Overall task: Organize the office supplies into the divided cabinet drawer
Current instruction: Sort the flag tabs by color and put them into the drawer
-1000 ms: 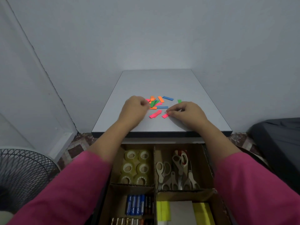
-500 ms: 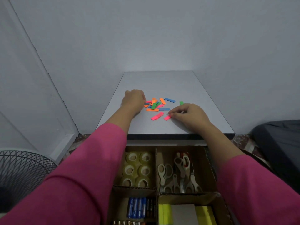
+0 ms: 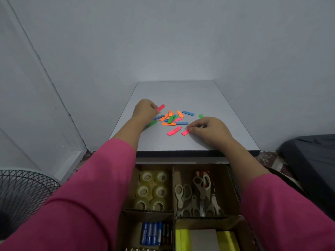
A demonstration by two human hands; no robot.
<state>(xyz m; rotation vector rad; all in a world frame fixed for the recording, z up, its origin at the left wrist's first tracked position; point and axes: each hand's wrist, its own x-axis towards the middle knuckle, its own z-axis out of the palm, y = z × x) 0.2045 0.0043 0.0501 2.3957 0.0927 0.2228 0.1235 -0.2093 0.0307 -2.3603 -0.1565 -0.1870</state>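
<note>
Left hand (image 3: 145, 110) pinching pink strip (image 3: 161, 107), right hand (image 3: 210, 131) pinching another (image 3: 185, 132), grey cabinet top (image 3: 190, 95), pale walls (image 3: 163, 37)

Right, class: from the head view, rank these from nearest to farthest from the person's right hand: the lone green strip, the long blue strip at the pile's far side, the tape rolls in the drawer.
From the right hand:
1. Lone green strip, on the cabinet top just beyond the knuckles.
2. Long blue strip, farther left, at the pile's far edge.
3. Tape rolls, down in the drawer's back left compartment.
</note>
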